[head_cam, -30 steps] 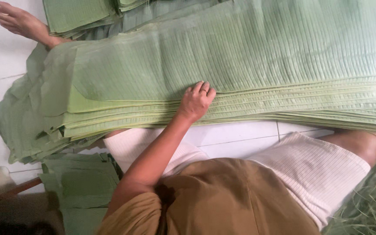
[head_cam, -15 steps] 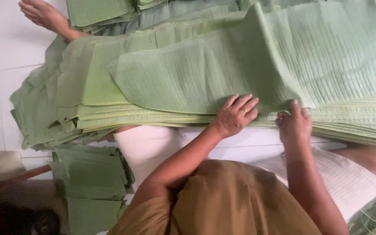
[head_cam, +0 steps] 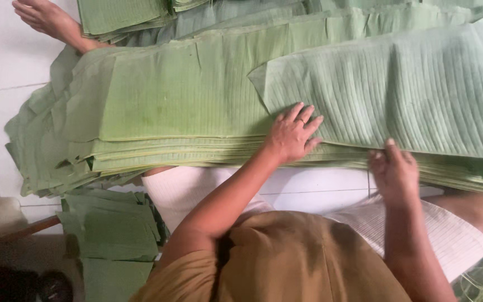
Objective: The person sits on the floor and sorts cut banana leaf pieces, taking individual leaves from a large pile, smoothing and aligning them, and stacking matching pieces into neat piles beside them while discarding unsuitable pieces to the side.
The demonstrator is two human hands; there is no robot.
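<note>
Pressing flat on the pile, the left hand (head_cam: 293, 134) lies palm down with its fingers spread wide on the near corner of the top banana leaf (head_cam: 409, 95), gripping nothing. That leaf is pale green and ribbed, and it runs away from the fingertips to the right, over the stack of leaves (head_cam: 169, 106) beneath it. The stack stretches out to the left of this hand, its layered near edge showing just under the wrist.

Just right of the left hand, and a little nearer the body, the right hand (head_cam: 393, 173) sits at the near edge of the same top leaf. Its fingers are curled and the thumb points up; it seems to pinch the leaf's edge, though motion blur hides whether anything is truly caught between the fingers.

Below both wrists are the white tiled floor (head_cam: 320, 182) and the person's lap, in white ribbed cloth. Far left of the left hand, near the floor, lies a small heap of cut leaf pieces (head_cam: 110, 226). Beyond the stack, at the top left, a bare foot (head_cam: 46, 17) rests on the tiles.
</note>
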